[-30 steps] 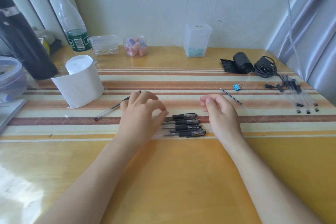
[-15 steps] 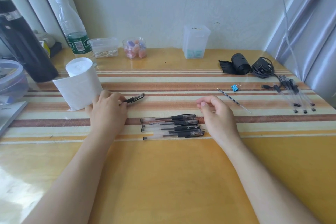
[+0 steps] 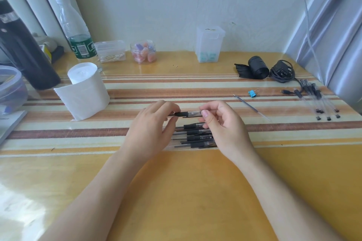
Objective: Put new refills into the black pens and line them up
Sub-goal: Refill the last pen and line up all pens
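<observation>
- Fingers point(image 3: 168, 108) of the left hand point(image 3: 150, 133) and right hand point(image 3: 225, 129) pinch a clear-barrelled black plastic pen point(image 3: 189, 114) level between them, probably to work on its refill.
- Just below the fingers, matching pens point(image 3: 195, 139) lie in a row on the glossy yellow tabletop point(image 3: 195, 191).
- Room beyond the fingertips looks open; tabletop edges are well apart.

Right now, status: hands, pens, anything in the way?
Left hand and right hand pinch one black pen by its ends. Four pens lie in a row beside it. Nothing blocking; loose refill off to the right.
</observation>
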